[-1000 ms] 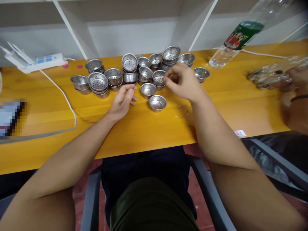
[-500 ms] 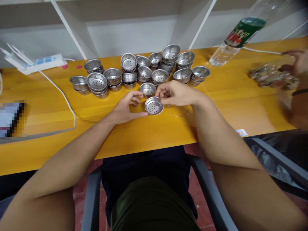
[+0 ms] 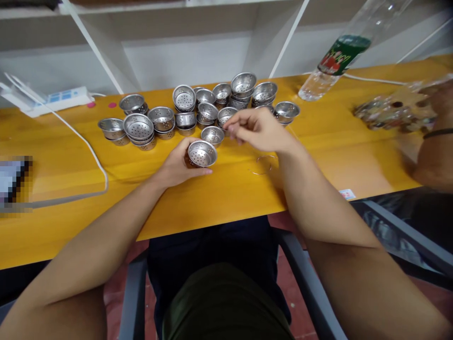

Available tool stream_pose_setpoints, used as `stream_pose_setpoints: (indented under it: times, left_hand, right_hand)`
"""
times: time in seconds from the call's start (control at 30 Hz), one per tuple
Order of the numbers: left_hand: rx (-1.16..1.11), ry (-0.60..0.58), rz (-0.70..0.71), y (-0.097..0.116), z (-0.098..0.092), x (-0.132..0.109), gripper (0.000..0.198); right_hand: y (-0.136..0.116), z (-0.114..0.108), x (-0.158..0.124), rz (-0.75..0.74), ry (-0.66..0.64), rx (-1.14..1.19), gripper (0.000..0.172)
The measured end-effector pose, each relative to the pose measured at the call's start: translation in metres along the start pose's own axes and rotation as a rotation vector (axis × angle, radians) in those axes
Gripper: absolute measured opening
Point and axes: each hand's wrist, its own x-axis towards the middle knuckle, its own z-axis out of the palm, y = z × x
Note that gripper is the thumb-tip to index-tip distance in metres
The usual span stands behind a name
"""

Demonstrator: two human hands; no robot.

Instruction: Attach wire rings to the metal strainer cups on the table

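Observation:
My left hand (image 3: 181,163) is closed around the side of a small round metal cup with holes in its base and wall (image 3: 203,154), held tilted with its mouth towards me. To its right, my right hand (image 3: 253,126) hovers with thumb and fingertips drawn together; whether anything is between them cannot be made out. Just behind the held cup stands a single perforated cup (image 3: 213,136). Farther back are several stacks of the same cups, among them a left stack (image 3: 138,127) and a tall rear stack (image 3: 243,85). Thin bent wire (image 3: 264,165) lies below my right hand.
A plastic bottle (image 3: 327,66) stands at the back right. At the right edge, another person's hand (image 3: 442,101) is by a clear bag of small items (image 3: 392,108). A power strip (image 3: 56,100) with a white cable and a blurred flat device (image 3: 12,182) are at left.
The cup has moved left and is now gripped in my left hand, which was open beside it. My right hand has come away from the cup's rim. My view has shifted slightly.

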Motion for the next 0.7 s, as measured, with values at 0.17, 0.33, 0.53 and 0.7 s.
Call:
stream_pose_setpoints:
  times: [0.17, 0.33, 0.53, 0.7]
  left_hand:
    - [-0.078, 0.046, -0.064, -0.003, 0.001, 0.002, 0.103]
    - [-0.026, 0.076, -0.074, -0.005, 0.002, 0.002, 0.102]
    - [-0.024, 0.09, -0.073, -0.006, 0.004, 0.003, 0.099]
    - [-0.02, 0.099, -0.05, -0.001, 0.004, 0.003, 0.106]
  right_hand:
    - [-0.033, -0.058, -0.035, 0.218, -0.179, -0.283, 0.016]
    - [-0.039, -0.049, -0.076, 0.447, -0.553, -0.619, 0.021]
    - [-0.033, -0.01, -0.099, 0.467, -0.525, -1.05, 0.017]
    - [-0.032, -0.008, -0.091, 0.372, -0.651, -1.169, 0.018]
